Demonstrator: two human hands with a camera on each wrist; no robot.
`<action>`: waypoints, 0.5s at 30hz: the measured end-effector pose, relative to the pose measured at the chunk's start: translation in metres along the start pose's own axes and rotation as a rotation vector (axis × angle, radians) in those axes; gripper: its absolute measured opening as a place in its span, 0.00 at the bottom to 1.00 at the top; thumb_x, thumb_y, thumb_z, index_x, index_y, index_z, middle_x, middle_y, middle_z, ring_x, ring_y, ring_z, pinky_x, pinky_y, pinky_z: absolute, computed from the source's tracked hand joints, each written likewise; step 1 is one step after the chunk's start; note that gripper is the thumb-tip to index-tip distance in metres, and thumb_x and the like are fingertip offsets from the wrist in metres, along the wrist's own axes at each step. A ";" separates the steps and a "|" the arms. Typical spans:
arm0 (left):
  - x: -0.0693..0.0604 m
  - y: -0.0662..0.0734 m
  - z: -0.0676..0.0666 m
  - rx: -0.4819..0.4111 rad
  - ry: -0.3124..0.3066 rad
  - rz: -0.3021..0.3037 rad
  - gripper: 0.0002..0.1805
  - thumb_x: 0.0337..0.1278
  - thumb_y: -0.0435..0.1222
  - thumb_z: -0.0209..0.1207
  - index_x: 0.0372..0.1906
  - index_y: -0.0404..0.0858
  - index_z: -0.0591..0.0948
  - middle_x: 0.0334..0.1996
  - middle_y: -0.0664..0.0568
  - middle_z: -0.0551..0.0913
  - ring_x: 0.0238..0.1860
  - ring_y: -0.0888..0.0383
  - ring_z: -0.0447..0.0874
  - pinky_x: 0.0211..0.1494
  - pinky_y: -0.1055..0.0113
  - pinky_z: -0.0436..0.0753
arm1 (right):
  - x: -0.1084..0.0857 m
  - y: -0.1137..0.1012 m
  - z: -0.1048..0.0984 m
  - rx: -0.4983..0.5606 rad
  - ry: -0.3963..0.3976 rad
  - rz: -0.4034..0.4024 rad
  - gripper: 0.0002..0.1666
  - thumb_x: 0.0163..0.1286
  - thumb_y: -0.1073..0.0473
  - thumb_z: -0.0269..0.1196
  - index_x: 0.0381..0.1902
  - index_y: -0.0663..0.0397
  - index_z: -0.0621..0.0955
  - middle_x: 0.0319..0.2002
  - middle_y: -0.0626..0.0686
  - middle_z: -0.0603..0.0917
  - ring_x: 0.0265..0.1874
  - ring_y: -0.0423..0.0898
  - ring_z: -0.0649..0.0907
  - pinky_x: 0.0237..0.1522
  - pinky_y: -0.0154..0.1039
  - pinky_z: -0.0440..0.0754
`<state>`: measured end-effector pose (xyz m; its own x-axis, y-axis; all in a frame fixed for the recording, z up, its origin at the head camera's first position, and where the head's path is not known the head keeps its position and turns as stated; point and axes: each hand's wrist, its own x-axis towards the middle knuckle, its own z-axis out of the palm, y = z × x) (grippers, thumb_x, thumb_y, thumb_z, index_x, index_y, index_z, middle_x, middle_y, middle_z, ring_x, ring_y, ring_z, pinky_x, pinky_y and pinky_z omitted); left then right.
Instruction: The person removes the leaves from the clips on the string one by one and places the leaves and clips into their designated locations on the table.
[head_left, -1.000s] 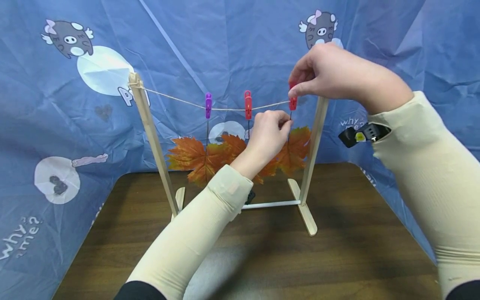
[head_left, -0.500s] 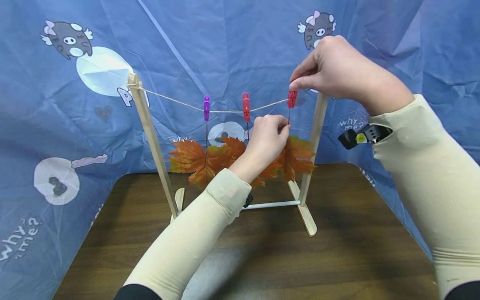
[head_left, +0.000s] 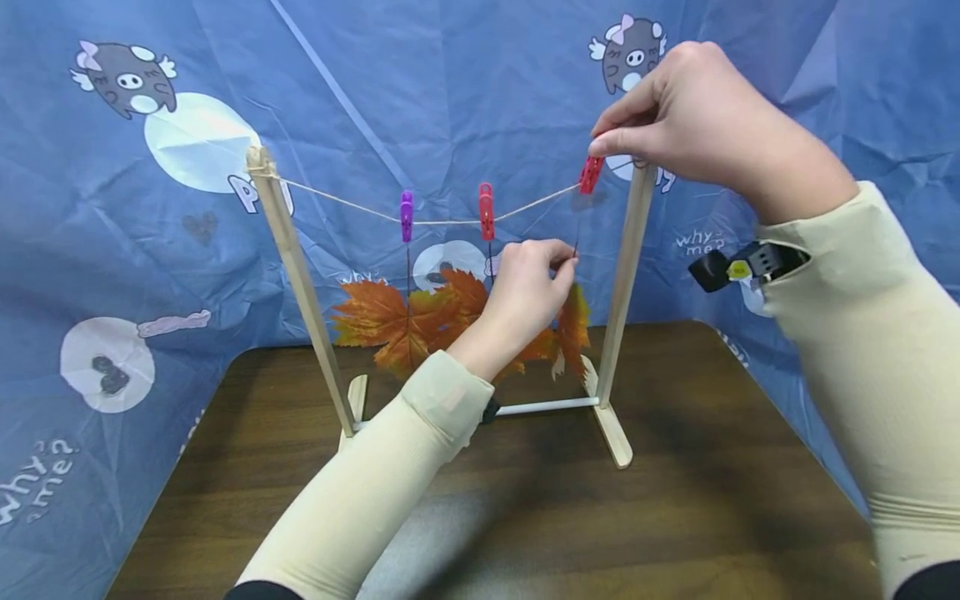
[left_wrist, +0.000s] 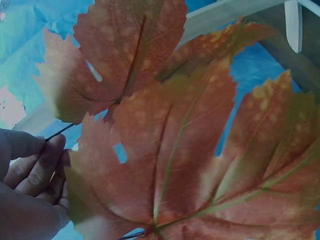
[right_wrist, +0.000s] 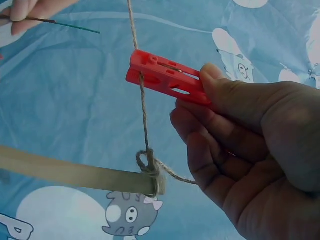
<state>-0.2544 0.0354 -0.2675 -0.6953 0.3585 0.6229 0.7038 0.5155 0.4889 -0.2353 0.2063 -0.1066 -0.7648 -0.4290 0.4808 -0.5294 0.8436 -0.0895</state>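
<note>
My right hand (head_left: 693, 117) pinches the top end of a red clothespin (head_left: 591, 173) near the right post; in the right wrist view the clothespin (right_wrist: 167, 77) has the string (right_wrist: 145, 112) at its jaw end. Lower down, my left hand (head_left: 525, 283) pinches the thin dark stem (right_wrist: 77, 26) of an orange leaf (head_left: 573, 325). The stem's free tip shows apart from the clothespin. The left wrist view shows that leaf (left_wrist: 125, 50) and other leaves close to the fingers. A purple clothespin (head_left: 407, 217) and another red clothespin (head_left: 487, 212) hold leaf stems on the string.
The string runs between two wooden posts (head_left: 300, 283) joined low down by a white rod (head_left: 547, 407). The frame's wooden feet (head_left: 611, 429) stand on a brown table (head_left: 675, 500). A blue printed cloth (head_left: 450, 100) hangs behind.
My right hand has risen slightly to the right, pulling the red clothespin and string up. The leaf stem has come away from that clothespin, and its leaf has turned and moved lower with my left hand.
</note>
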 end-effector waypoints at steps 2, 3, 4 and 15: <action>-0.003 0.001 0.002 0.002 0.005 0.026 0.07 0.68 0.30 0.62 0.42 0.34 0.90 0.36 0.49 0.89 0.34 0.58 0.85 0.41 0.70 0.78 | -0.003 0.001 -0.002 0.018 0.015 0.010 0.18 0.73 0.48 0.66 0.47 0.56 0.90 0.36 0.55 0.89 0.27 0.46 0.78 0.26 0.30 0.73; -0.005 0.002 0.004 -0.001 0.003 0.036 0.07 0.68 0.30 0.62 0.42 0.33 0.89 0.37 0.48 0.89 0.35 0.58 0.85 0.42 0.70 0.78 | -0.004 0.001 -0.003 0.025 0.024 0.015 0.18 0.73 0.48 0.66 0.47 0.56 0.90 0.37 0.55 0.89 0.28 0.46 0.78 0.26 0.30 0.73; -0.006 0.003 0.005 0.000 0.001 0.049 0.07 0.68 0.30 0.62 0.42 0.33 0.89 0.36 0.48 0.89 0.35 0.57 0.85 0.43 0.70 0.77 | -0.006 0.002 -0.003 0.033 0.033 0.024 0.19 0.73 0.48 0.66 0.48 0.56 0.90 0.38 0.55 0.89 0.28 0.46 0.78 0.26 0.30 0.73; -0.020 0.013 0.015 -0.022 0.010 0.081 0.06 0.66 0.30 0.63 0.41 0.34 0.90 0.35 0.49 0.89 0.38 0.56 0.85 0.44 0.69 0.77 | -0.019 0.005 -0.016 0.099 0.163 0.097 0.19 0.71 0.50 0.68 0.53 0.54 0.88 0.43 0.57 0.89 0.31 0.46 0.76 0.25 0.28 0.70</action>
<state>-0.2337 0.0461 -0.2828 -0.6343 0.3904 0.6673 0.7610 0.4675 0.4498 -0.2172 0.2239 -0.1026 -0.7487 -0.2822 0.5998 -0.4955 0.8394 -0.2236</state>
